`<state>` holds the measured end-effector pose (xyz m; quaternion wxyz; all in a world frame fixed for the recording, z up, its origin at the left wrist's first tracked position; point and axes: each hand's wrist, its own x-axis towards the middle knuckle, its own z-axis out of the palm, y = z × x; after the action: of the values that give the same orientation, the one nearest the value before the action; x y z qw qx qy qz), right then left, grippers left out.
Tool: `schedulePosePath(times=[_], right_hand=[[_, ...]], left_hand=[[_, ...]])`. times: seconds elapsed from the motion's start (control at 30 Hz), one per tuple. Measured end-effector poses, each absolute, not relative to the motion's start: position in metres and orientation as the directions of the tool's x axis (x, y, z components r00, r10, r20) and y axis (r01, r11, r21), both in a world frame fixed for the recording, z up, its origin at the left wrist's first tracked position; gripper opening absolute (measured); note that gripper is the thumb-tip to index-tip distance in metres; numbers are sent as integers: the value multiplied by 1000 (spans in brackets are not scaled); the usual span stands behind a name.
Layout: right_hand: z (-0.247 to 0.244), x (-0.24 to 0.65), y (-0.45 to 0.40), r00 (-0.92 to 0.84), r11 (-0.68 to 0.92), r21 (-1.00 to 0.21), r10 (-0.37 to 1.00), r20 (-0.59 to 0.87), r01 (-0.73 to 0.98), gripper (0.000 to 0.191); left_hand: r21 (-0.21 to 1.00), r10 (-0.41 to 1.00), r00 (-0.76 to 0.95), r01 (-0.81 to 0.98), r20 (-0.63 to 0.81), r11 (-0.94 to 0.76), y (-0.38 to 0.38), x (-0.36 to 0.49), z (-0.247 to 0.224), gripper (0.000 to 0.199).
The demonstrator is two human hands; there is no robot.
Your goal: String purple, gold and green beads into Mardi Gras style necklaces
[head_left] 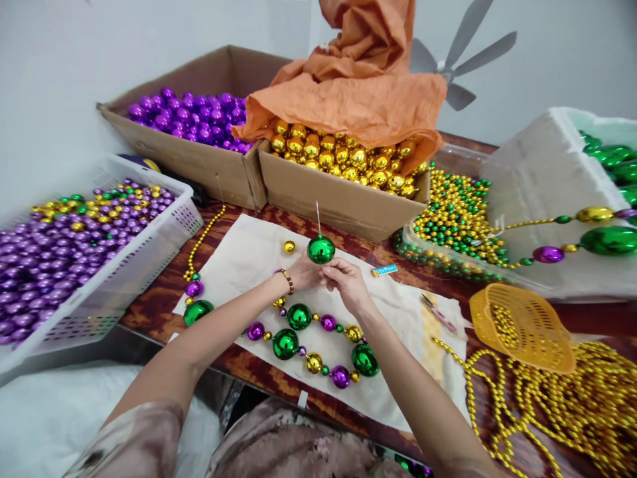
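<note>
Over the middle of the white cloth (pixel 249 245), a large shiny green bead (pixel 321 249) is held up, a thin needle (pixel 318 216) rising from its top. My left hand (pixel 304 271), with a beaded bracelet (pixel 287 281) at its wrist, is closed at the bead's lower left. Just beneath the bead, my right hand (pixel 344 279) is closed in a pinch; what lies between those fingertips is hidden. A string of green, purple and gold beads (pixel 313 363) loops on the cloth below my hands. One loose gold bead (pixel 289 247) lies behind them.
Cardboard boxes (pixel 343 202) of purple and gold beads stand behind, an orange cloth (pixel 348 99) over one. A white basket (pixel 164 226) is left; a clear bin (pixel 448 259) is right. Scissors (pixel 438 312), a yellow basket (pixel 522 325) and gold bead strands (pixel 572 392) lie right.
</note>
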<state>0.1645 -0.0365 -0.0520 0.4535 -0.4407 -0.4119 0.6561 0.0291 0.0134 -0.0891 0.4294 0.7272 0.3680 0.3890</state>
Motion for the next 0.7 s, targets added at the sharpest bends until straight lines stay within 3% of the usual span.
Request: schedulePosePath(times=[0.2, 0.33, 0.5, 0.7], right_hand=[[-53, 163, -36, -184, -249, -937, 961, -208, -243, 25], [-55, 161, -33, -176, -232, -945, 965, -194, -232, 24], [-55, 155, -33, -214, -219, -954, 961, -174, -204, 20], [-52, 151, -40, -261, -167, -981, 956, -135, -101, 17]], left_hand=[[928, 904, 359, 199, 231, -316, 18, 14, -80, 20], [973, 978, 123, 133, 170, -187, 20, -20, -60, 17], [971, 1000, 1, -237, -22, 22, 16, -54, -36, 23], [780, 986, 76, -604, -150, 165, 9, -66, -30, 21]])
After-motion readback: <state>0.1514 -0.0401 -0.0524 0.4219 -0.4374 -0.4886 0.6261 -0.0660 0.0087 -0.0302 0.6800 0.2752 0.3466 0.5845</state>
